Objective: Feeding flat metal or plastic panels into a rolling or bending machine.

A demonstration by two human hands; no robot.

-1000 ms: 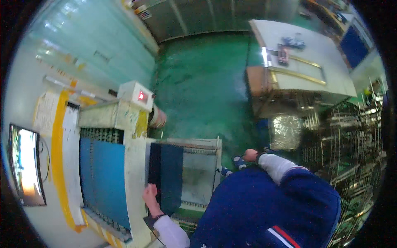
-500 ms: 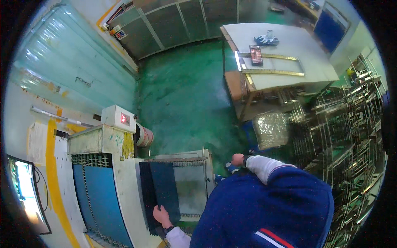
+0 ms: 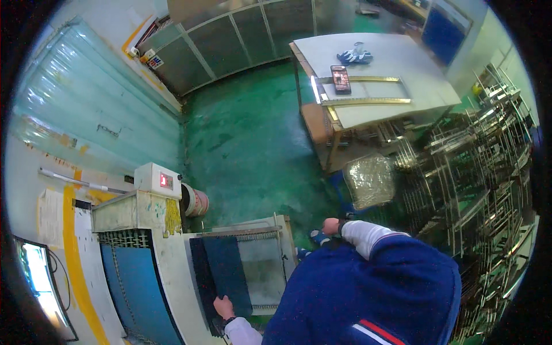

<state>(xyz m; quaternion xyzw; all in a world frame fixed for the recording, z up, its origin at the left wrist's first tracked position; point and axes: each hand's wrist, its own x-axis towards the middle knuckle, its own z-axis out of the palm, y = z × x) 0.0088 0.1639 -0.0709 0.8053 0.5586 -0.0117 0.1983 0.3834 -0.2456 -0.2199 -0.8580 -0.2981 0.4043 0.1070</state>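
Note:
My left hand is closed at the lower edge of a dark blue sheet, one of several hanging upright side by side in a metal rack frame. Its fingertips are partly hidden against the sheet. Beside the rack, over the green floor, my right hand hangs in a loose fist, and nothing shows in it. Below it are my blue and white shoes.
To the left stands a machine with a blue panel and a control box; a bucket is behind it. A white table bears a phone, a metal frame and gloves. Metal racks crowd the right.
The view has shifted slightly, so the table and racks appear further left. My left hand stays at the dark sheet's lower edge; my right hand has hardly moved.

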